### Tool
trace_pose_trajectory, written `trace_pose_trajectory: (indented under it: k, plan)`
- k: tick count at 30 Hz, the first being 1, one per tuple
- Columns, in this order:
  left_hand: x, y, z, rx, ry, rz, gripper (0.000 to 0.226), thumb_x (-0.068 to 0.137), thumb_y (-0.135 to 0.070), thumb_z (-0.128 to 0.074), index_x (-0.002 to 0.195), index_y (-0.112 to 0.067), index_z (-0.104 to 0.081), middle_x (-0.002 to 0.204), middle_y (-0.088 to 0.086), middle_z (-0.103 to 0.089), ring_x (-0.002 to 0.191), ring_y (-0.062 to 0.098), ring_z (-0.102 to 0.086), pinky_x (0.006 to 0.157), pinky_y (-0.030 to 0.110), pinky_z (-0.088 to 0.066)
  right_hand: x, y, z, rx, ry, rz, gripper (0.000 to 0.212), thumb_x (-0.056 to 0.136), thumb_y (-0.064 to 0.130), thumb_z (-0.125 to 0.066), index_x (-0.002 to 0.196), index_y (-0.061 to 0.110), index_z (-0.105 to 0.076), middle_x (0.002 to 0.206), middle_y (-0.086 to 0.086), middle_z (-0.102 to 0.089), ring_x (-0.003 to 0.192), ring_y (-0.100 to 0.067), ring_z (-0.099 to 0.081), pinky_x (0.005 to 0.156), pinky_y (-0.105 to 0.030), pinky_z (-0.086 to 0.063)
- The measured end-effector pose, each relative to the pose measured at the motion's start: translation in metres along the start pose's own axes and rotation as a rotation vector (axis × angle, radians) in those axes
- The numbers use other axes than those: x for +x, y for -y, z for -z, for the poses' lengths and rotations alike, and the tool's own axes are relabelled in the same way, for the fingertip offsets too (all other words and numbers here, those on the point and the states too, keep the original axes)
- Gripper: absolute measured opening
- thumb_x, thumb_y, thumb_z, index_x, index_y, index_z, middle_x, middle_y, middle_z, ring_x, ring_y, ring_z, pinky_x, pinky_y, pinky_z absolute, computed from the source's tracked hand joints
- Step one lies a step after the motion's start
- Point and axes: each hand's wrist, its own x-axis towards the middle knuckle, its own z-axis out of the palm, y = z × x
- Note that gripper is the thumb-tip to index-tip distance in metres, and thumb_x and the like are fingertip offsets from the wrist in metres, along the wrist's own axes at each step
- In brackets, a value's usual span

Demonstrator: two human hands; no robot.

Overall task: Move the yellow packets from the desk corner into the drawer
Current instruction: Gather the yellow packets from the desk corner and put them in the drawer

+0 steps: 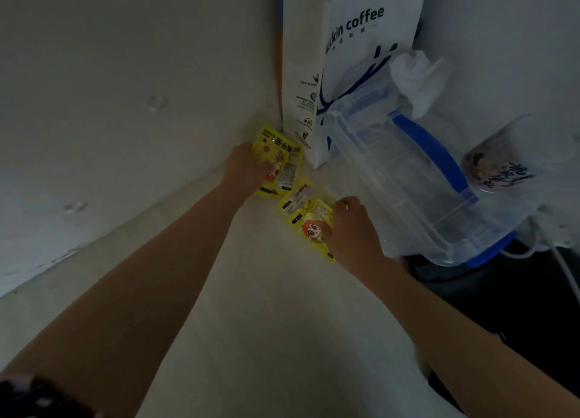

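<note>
You face a dim corner: pale walls [125, 72] meet above a light table [266, 323], and dark floor [518, 307] shows at its right.

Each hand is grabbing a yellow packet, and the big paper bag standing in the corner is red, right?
Not quite. The head view shows the paper bag is white with blue print, not red. The left hand and right hand do each grip a yellow packet.

Two yellow packets lying flat at the desk corner [266, 292]. Far packet [284, 162] sitting just beside the wall, cartoon print and dark text showing. Near packet [306, 215] lying at a slant, its upper corner close to the far packet, red-haired cartoon figure facing up.
</note>
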Motion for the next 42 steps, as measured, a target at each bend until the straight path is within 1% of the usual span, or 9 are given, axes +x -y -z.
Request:
trace_pose_trajectory:
  k: [4,8,16,24,27,31,36,40,42]
  plan:
    - [0.009,0.001,-0.011,0.175,-0.023,0.023,0.048,0.069,-0.035,-0.076,0.111,-0.012,-0.068,0.108,0.008,-0.068,0.101,0.026,-0.065,0.086,0.037,-0.053,0.008,0.009,-0.007,-0.003,0.003,-0.002,0.043,0.095,0.032,-0.052,0.127,0.004,-0.048,0.145,-0.018,-0.035,0.125,-0.035,-0.039,0.104,-0.038,-0.035]
    - [0.011,0.006,-0.018,0.285,-0.031,-0.023,0.045,0.074,-0.033,-0.076,0.114,-0.013,-0.066,0.115,0.014,-0.066,0.110,0.033,-0.060,0.095,0.044,-0.049,0.016,0.016,-0.009,-0.005,0.038,-0.004,0.042,0.095,0.029,-0.050,0.130,0.005,-0.047,0.150,-0.018,-0.029,0.132,-0.038,-0.032,0.106,-0.042,-0.033]
    - [0.010,0.016,-0.032,0.570,-0.051,-0.143,0.045,0.079,-0.030,-0.070,0.117,-0.007,-0.060,0.128,0.024,-0.052,0.129,0.039,-0.038,0.107,0.042,-0.030,0.014,0.013,-0.003,0.013,-0.013,0.012,0.024,0.093,0.026,-0.057,0.107,0.006,-0.056,0.118,-0.013,-0.041,0.103,-0.029,-0.048,0.090,-0.039,-0.042]
    - [-0.011,0.012,-0.026,0.448,-0.083,-0.159,0.042,0.077,-0.017,-0.075,0.115,-0.007,-0.060,0.126,0.020,-0.050,0.114,0.031,-0.051,0.093,0.035,-0.044,0.002,0.008,0.002,0.139,-0.002,0.014,0.020,0.092,0.020,-0.059,0.102,0.003,-0.054,0.116,-0.012,-0.037,0.075,-0.023,-0.050,0.080,-0.036,-0.053]
    - [-0.019,0.012,-0.017,0.310,-0.074,-0.111,0.059,0.071,-0.008,-0.079,0.121,-0.011,-0.048,0.125,0.016,-0.046,0.114,0.032,-0.051,0.088,0.037,-0.047,-0.002,0.005,0.003,0.165,0.019,0.017,0.027,0.093,0.026,-0.058,0.109,0.005,-0.055,0.119,-0.011,-0.040,0.078,-0.023,-0.050,0.075,-0.028,-0.044]
    - [-0.017,0.020,-0.002,0.198,-0.074,0.003,0.072,0.063,-0.012,-0.085,0.126,-0.014,-0.050,0.126,0.013,-0.054,0.113,0.027,-0.054,0.087,0.035,-0.050,-0.005,-0.003,0.003,0.232,0.036,0.002,0.034,0.092,0.034,-0.058,0.113,0.008,-0.054,0.111,-0.011,-0.051,0.095,-0.029,-0.057,0.077,-0.035,-0.044]
    - [-0.008,0.019,0.007,0.141,-0.066,0.121,0.040,0.061,-0.017,-0.087,0.096,-0.010,-0.072,0.092,0.010,-0.072,0.071,0.016,-0.062,0.065,0.028,-0.053,-0.005,-0.010,0.005,0.347,0.002,-0.050,0.033,0.090,0.035,-0.060,0.109,0.008,-0.057,0.099,-0.006,-0.049,0.092,-0.025,-0.053,0.073,-0.026,-0.032]
    - [0.004,0.019,-0.002,0.336,-0.063,0.099,0.068,0.059,-0.035,-0.089,0.118,-0.014,-0.062,0.117,0.009,-0.062,0.119,0.029,-0.048,0.090,0.034,-0.045,-0.004,-0.014,0.005,0.428,-0.029,-0.067,0.032,0.088,0.037,-0.062,0.105,0.009,-0.058,0.093,0.001,-0.043,0.083,-0.016,-0.044,0.073,-0.026,-0.032]
    - [0.006,0.016,-0.006,0.404,-0.059,0.085,0.075,0.062,-0.035,-0.087,0.126,-0.013,-0.056,0.126,0.012,-0.055,0.128,0.033,-0.035,0.095,0.036,-0.039,-0.004,-0.015,0.004,0.444,-0.044,-0.074,0.031,0.088,0.035,-0.063,0.105,0.009,-0.059,0.093,0.001,-0.043,0.084,-0.015,-0.044,0.072,-0.026,-0.032]
